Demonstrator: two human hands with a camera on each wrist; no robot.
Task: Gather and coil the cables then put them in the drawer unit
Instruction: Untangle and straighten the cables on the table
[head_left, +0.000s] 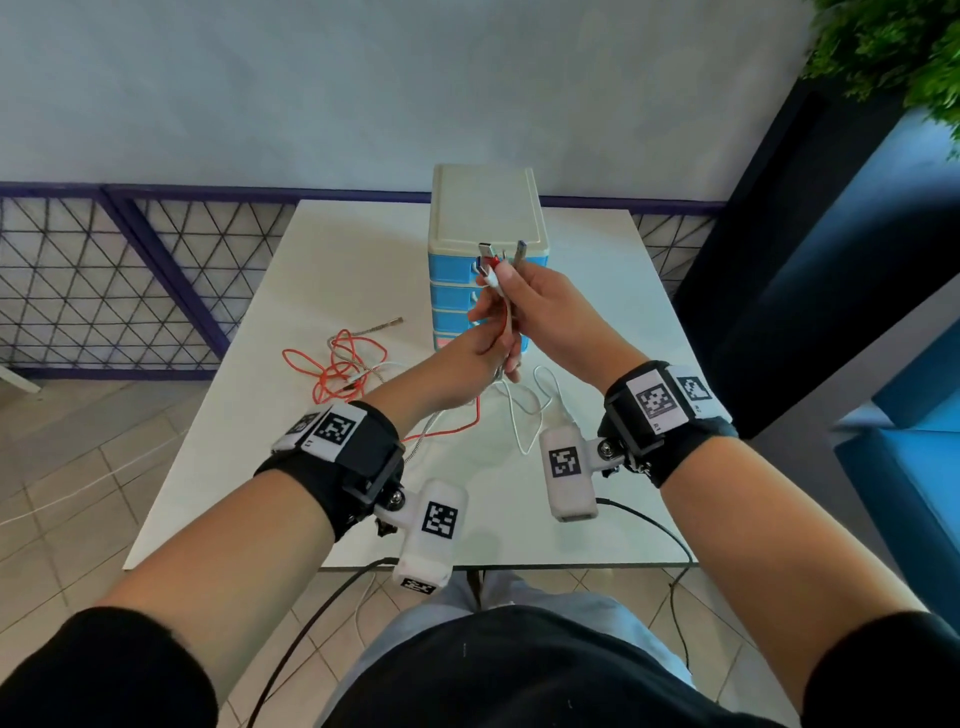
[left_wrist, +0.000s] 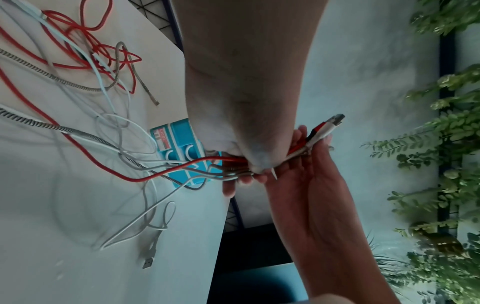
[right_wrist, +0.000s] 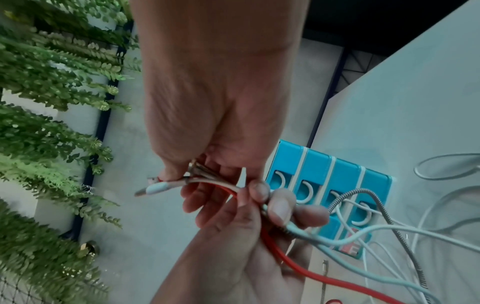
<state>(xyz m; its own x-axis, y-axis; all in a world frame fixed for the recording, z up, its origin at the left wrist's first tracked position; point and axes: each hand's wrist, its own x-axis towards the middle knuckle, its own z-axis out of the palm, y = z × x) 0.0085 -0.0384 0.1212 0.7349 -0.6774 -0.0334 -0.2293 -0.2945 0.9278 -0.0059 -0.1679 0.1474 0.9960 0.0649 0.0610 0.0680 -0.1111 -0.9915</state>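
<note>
My right hand (head_left: 540, 306) and left hand (head_left: 470, 371) both gripped the bundled cables (head_left: 506, 332), fingers curled, before the drawer unit (head_left: 485, 208) at the surface's (head_left: 363, 249) far edge.

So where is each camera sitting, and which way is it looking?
Head: worn on the head, looking forward and down at the white table; both forearms, left hand and right hand show.
Left wrist: on the left wrist, looking along the hand at the cable bundle; both hands show.
Right wrist: on the right wrist, looking along the hand at the bundle; both hands show.
Shared: both wrist views see the blue drawer unit and the red cable.
</note>
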